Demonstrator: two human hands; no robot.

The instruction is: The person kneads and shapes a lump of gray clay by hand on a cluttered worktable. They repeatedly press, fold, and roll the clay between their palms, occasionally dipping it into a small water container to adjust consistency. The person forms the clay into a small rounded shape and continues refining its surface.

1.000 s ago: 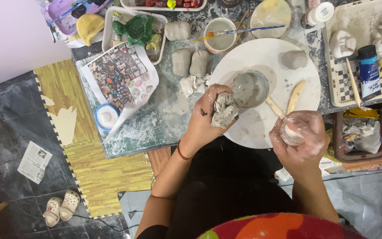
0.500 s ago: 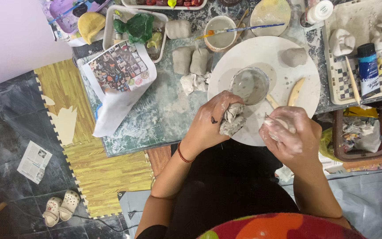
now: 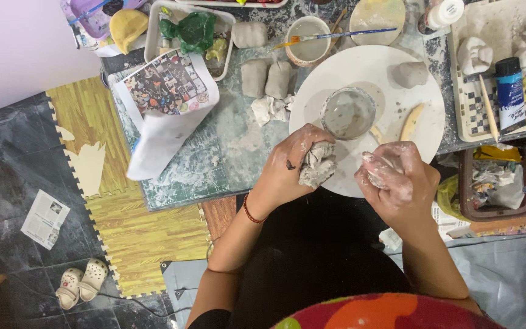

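Note:
My left hand (image 3: 293, 163) grips a grey lump of clay (image 3: 317, 169) at the near edge of a round white turntable (image 3: 397, 116). My right hand (image 3: 394, 178), smeared with clay, is closed around a small piece of clay (image 3: 374, 172) just right of the lump. A small clay bowl (image 3: 348, 113) sits on the middle of the turntable. A wooden shaping tool (image 3: 410, 122) lies beside it, and another clay lump (image 3: 410, 74) rests on the far right of the turntable.
Clay blocks (image 3: 266, 78) lie left of the turntable. A cup with a brush (image 3: 308, 40), a tray with green items (image 3: 193, 33), a printed sheet (image 3: 167, 103), a blue tube (image 3: 510, 91) and a brown bin (image 3: 497, 186) surround it. Sandals (image 3: 81, 283) lie on the floor.
My right hand has moved left and closed near the lump, its fingers working a small piece. The left hand shifted slightly toward me with the clay. The printed sheet slid down.

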